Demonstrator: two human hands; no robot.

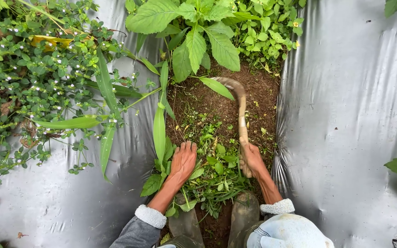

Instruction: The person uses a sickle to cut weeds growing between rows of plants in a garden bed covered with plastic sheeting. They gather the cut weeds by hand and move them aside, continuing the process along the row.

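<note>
1. The loose pile of cut green weeds [212,172] lies on the brown soil strip [258,98], between your hands and just ahead of your muddy boots [244,212].
2. Your left hand [183,160] rests palm-down on the pile's left edge, fingers spread flat, gripping nothing.
3. Your right hand [252,159] is closed around the handle of a curved, rusty sickle [240,103]; the blade arcs away toward the broad-leaved green plant [196,32].
4. Both forearms reach forward, sleeves with pale cuffs.
5. Silver plastic mulch sheeting [345,105] flanks the soil on both sides.

Sickle [241,108] tip hidden under leaf [217,87] — boots [244,213] partly cut off.
</note>
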